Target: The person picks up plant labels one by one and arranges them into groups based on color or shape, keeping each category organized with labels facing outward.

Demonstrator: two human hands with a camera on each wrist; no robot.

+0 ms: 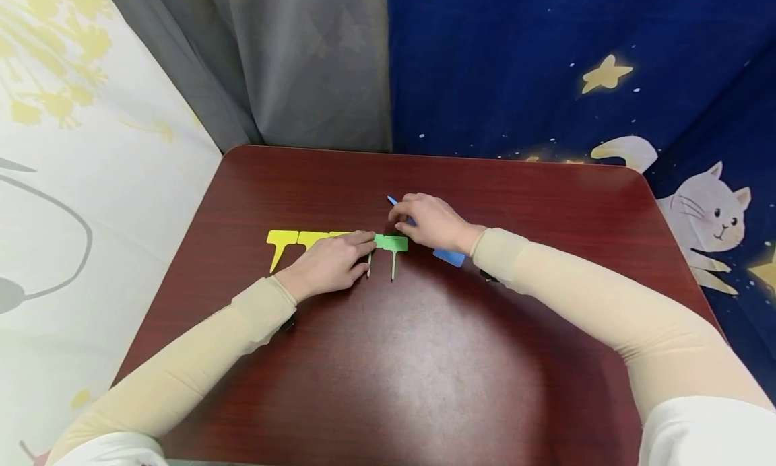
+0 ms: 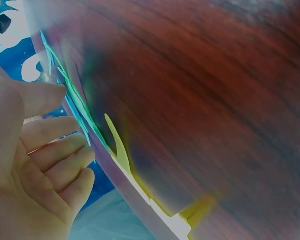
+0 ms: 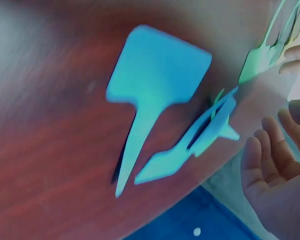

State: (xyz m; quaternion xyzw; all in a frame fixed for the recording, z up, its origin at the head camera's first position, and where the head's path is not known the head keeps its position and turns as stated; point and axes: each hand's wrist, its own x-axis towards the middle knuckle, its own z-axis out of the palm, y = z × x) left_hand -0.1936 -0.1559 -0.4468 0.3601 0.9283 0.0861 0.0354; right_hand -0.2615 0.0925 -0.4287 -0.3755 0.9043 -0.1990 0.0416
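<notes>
Blue T-shaped tags (image 3: 159,65) lie on the desk (image 1: 515,190), to the right of a row: one flat and alone, others overlapping beside it, with a thin green edge (image 3: 217,102) among them. The row comprises yellow tags (image 1: 281,237) at left, then green tags (image 1: 395,243), heads side by side, visible stems towards the person.

Right hand (image 1: 432,221): above the blue tags, fingers loosely curved, thumb apart; no grip seen. Left hand (image 1: 330,260): relaxed across the yellow-green join, holding nothing; firm pressure cannot be confirmed.

Assessment: a light left touch should keep the row aligned. Overlapping blue tags are best parted first, each pinched singly by its head; thin stems could bend or snag.

Behind the desk hang a grey curtain (image 1: 309,55) and a star-patterned blue curtain (image 1: 485,82).
</notes>
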